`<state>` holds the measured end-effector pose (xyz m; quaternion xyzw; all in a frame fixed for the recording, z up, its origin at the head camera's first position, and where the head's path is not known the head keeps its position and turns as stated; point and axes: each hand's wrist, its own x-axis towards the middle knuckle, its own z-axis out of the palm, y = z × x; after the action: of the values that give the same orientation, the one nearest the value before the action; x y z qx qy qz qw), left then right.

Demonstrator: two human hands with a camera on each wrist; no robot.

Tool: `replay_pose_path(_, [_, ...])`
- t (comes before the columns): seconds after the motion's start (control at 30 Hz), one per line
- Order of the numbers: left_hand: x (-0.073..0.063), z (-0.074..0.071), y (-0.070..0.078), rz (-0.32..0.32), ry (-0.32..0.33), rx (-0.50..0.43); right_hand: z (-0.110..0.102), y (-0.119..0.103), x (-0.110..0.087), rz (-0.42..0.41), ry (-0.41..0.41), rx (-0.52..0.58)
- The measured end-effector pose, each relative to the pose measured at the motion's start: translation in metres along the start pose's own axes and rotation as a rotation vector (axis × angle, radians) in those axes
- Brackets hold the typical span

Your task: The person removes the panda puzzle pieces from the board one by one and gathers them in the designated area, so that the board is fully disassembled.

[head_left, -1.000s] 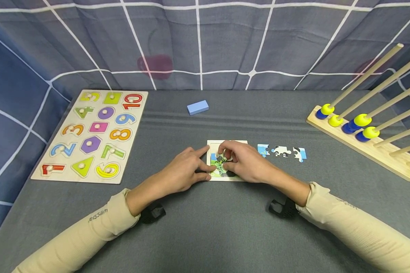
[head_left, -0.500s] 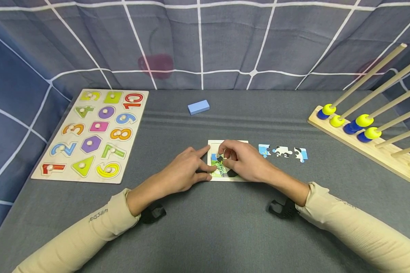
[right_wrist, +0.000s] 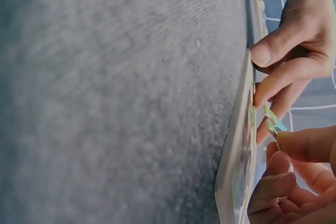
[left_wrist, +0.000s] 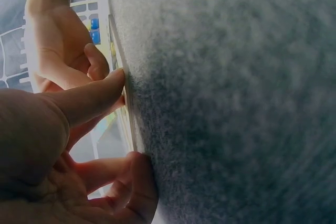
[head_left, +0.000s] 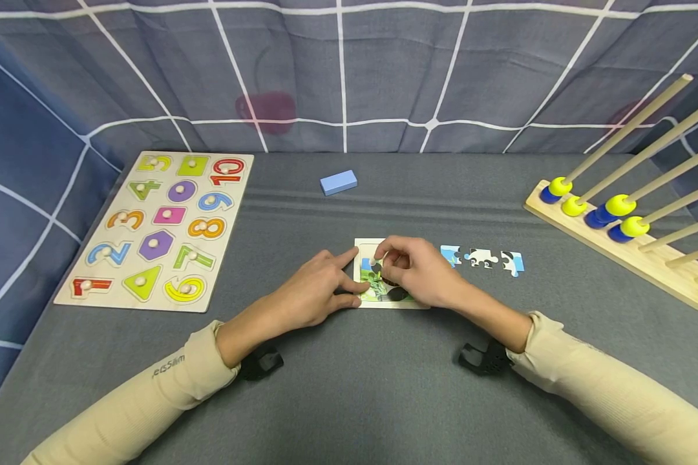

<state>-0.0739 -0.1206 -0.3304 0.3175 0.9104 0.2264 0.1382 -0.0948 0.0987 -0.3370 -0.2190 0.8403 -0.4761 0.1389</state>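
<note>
A small wooden jigsaw tray [head_left: 392, 307] with a pale rim lies on the table in the head view, partly filled with green, blue and black picture pieces. My left hand [head_left: 309, 290] rests at its left edge, fingers extended onto the rim. Over the tray is my right hand [head_left: 423, 274], thumb and forefinger pinching a puzzle piece [right_wrist: 273, 121], tilted and lifted off the tray in the right wrist view. To the right lie three loose pieces: a blue one [head_left: 450, 255], a black-and-white one [head_left: 480, 258] and a blue-black-white one [head_left: 512, 263]. The right hand covers part of the tray.
A number-and-shape peg board [head_left: 156, 232] lies at the left. Beyond the tray is a blue block [head_left: 338, 183]. A wooden rod stand [head_left: 622, 239] with yellow and blue beads stands at the right. A checked cloth [head_left: 302, 77] hangs behind the table.
My right hand has shifted slightly up and to the right with the pinched piece, baring more of the tray. The left hand stays at the tray's edge.
</note>
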Motion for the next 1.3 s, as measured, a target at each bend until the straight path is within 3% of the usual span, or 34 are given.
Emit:
replay_pose_path(0.23, [0.000, 0.000, 0.001, -0.012, -0.005, 0.011, -0.011, 0.004, -0.009, 0.023, 0.005, 0.032])
replay_pose_path(0.87, [-0.001, -0.001, 0.001, -0.015, 0.031, 0.018, -0.058, 0.026, -0.051, 0.066, 0.060, -0.060])
replay_pose_path(1.3, [0.004, -0.003, 0.000, -0.111, 0.019, 0.045, -0.069, 0.035, -0.069, 0.103, 0.055, -0.105])
